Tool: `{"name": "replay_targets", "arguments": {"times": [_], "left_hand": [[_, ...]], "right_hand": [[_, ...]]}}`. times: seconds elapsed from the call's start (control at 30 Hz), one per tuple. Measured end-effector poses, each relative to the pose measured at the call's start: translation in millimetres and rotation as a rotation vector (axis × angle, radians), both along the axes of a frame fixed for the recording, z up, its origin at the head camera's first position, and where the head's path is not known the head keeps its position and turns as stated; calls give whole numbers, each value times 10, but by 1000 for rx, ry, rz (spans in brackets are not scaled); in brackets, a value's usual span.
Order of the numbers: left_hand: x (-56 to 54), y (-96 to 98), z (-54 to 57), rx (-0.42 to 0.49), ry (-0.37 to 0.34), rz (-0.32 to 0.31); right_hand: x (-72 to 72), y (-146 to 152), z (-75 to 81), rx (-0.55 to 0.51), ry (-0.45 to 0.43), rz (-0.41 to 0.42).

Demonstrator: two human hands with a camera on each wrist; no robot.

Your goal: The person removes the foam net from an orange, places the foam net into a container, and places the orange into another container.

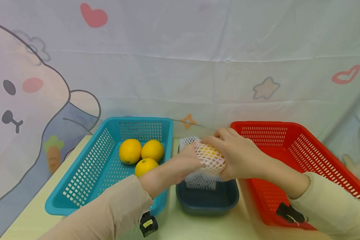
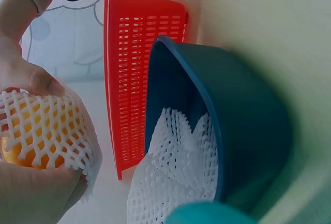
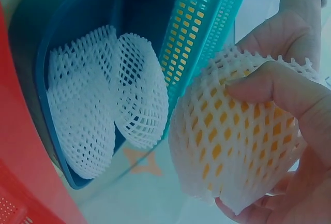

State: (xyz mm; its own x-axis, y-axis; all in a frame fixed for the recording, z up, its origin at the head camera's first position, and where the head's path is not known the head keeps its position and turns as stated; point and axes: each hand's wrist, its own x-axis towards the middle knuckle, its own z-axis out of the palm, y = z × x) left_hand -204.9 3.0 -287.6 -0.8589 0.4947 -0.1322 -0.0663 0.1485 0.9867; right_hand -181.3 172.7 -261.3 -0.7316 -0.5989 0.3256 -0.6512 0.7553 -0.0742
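Note:
Between both hands, over a dark blue bin [image 1: 208, 203], is an orange [image 1: 208, 151] with a white foam net sleeve [image 3: 232, 136] stretched around it. My left hand [image 1: 183, 163] holds the fruit from the left, its fingertips partly hidden by the net. From the right, my right hand [image 1: 241, 155] grips the sleeved orange; in the right wrist view its thumb [image 3: 258, 87] presses on the net near the rim. Other foam net sleeves [image 3: 83, 110] lie inside the bin below.
On the left stands a turquoise basket [image 1: 108, 121] with three bare oranges [image 1: 130, 151] in it. A red basket [image 1: 273, 125] stands to the right of the bin. Behind everything hangs a printed cloth [image 1: 174, 66].

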Motion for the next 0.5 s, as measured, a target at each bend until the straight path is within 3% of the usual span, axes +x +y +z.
{"name": "replay_targets", "arguments": {"times": [0.27,0.5], "left_hand": [[10,-15,-21,8,22,2],[12,-31,-23,-49,62,57]], "right_hand": [[9,-5,-5,-10,-4,12],[0,13,0,-28,-30,26]]}}
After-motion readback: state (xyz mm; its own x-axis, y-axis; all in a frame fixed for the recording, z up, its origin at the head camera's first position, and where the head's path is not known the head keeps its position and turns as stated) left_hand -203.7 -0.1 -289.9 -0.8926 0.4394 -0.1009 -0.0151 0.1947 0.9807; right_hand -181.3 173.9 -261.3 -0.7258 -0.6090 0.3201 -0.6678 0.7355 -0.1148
